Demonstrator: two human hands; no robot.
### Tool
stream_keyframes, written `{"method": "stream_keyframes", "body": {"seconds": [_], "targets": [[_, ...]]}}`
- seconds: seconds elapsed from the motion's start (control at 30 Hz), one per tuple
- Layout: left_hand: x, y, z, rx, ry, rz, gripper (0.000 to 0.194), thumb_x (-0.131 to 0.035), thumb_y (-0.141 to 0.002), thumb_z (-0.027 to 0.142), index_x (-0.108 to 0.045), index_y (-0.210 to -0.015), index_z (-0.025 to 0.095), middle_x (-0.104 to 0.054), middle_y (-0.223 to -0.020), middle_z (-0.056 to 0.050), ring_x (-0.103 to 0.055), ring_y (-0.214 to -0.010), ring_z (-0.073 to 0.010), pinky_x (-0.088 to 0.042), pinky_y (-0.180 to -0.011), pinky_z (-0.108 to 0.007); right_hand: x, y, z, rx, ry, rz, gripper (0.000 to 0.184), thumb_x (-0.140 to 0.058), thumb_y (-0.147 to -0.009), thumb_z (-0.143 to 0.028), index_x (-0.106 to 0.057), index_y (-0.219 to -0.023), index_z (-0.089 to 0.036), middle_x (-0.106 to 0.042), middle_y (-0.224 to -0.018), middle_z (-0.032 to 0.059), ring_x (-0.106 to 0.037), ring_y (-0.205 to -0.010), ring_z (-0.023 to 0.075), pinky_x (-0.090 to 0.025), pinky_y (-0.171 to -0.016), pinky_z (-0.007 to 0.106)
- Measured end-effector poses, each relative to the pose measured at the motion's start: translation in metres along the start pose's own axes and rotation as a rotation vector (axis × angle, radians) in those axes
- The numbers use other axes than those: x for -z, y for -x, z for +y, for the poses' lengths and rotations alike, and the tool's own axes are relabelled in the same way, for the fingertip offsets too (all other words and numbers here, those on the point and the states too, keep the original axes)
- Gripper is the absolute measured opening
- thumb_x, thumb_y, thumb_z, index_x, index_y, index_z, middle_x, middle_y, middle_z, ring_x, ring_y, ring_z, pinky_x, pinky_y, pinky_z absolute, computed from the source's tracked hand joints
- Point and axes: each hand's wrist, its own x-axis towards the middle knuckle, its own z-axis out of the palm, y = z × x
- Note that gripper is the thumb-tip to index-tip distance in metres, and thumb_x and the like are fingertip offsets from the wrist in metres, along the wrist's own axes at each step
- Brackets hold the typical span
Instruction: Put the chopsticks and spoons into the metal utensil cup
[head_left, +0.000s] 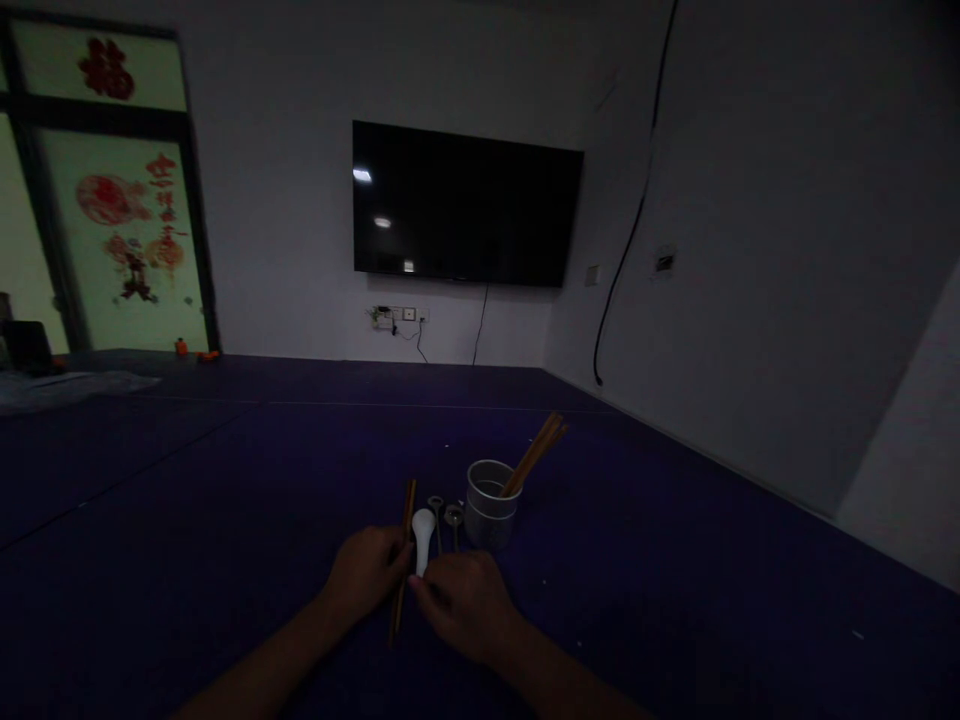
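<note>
My left hand (367,572) is closed, thumb and fingers pinching a pair of wooden chopsticks (410,498) that lie lengthwise on the purple surface. Just right of them is a white soup spoon (423,525), bowl pointing away from me. My right hand (471,603) has its thumb and forefinger closed at the end of the spoon's handle. Two metal spoons (436,505) (454,517) lie alongside, their handles running toward my right hand, which hides the lower ends. A grey metal cup (490,515) stands upright behind that hand, with several wooden chopsticks (536,455) leaning out to the right.
The dark purple surface (225,480) reaches to the walls, with small white specks on it. A television (465,205) hangs on the far wall above sockets (409,314). A black cable (626,250) hangs at the right. Clear plastic sheeting (75,390) lies far left.
</note>
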Motion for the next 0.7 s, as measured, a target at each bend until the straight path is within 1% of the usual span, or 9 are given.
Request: {"method": "stream_keyframes", "body": {"seconds": [0.13, 0.3, 0.57, 0.7], "targets": [[-0.001, -0.0012, -0.0012, 0.0, 0.007, -0.004, 0.029, -0.038, -0.087, 0.033, -0.061, -0.075, 0.019, -0.069, -0.077, -0.003, -0.062, -0.07, -0.0153, -0.033, -0.057, -0.024, 0.0008, -0.0001, -0.0004, 0.008, -0.011, 0.006, 0.04, -0.041, -0.092, -0.033, -0.057, -0.058, -0.02, -0.064, -0.055, -0.0003, -0.057, -0.048, 0.0105, -0.032, -0.047, 0.024], [-0.0012, -0.0014, -0.0019, 0.005, 0.01, 0.004, 0.027, -0.04, -0.086, 0.031, -0.061, -0.073, 0.019, -0.068, -0.072, -0.002, -0.061, -0.066, -0.0144, -0.031, -0.056, -0.024, 0.0006, 0.0003, -0.0003, 0.026, -0.01, 0.019, 0.04, -0.039, -0.093, -0.032, -0.057, -0.059, -0.019, -0.063, -0.055, -0.0002, -0.056, -0.048, 0.0101, -0.031, -0.047, 0.024], [0.0035, 0.0016, 0.0007, 0.023, 0.015, 0.0, 0.021, -0.044, -0.083, 0.026, -0.059, -0.07, 0.019, -0.068, -0.072, -0.002, -0.06, -0.065, -0.0136, -0.029, -0.054, -0.023, 0.0008, -0.0002, -0.0025, 0.028, 0.006, 0.034, 0.037, -0.042, -0.091, -0.03, -0.056, -0.058, -0.019, -0.063, -0.054, -0.0003, -0.056, -0.046, 0.0106, -0.028, -0.046, 0.025], [0.0042, 0.0024, 0.0006, 0.032, 0.008, -0.003, 0.022, -0.044, -0.084, 0.026, -0.059, -0.069, 0.019, -0.068, -0.072, -0.002, -0.06, -0.065, -0.0133, -0.029, -0.054, -0.022, 0.0022, -0.0002, -0.0041, 0.031, 0.009, 0.019, 0.036, -0.042, -0.091, -0.03, -0.056, -0.059, -0.019, -0.064, -0.056, -0.0004, -0.058, -0.048, 0.0107, -0.029, -0.047, 0.025]]}}
